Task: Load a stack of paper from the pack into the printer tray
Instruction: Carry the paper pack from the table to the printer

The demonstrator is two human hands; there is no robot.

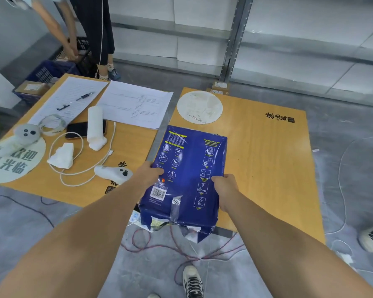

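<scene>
A blue paper pack (187, 168) with white and yellow print lies over the gap between two wooden tables, its torn near end hanging past the table edge. My left hand (148, 174) grips the pack's left side, thumb on top. My right hand (225, 186) grips its right side the same way. No printer or tray is in view.
The left table (129, 147) carries printed sheets (136, 104), a pen, a phone, a white cable, a white controller (114, 173) and crumpled tissue. The right table (267, 160) has a round white disc (199, 107). Red cables run on the floor. A person stands at far left by crates.
</scene>
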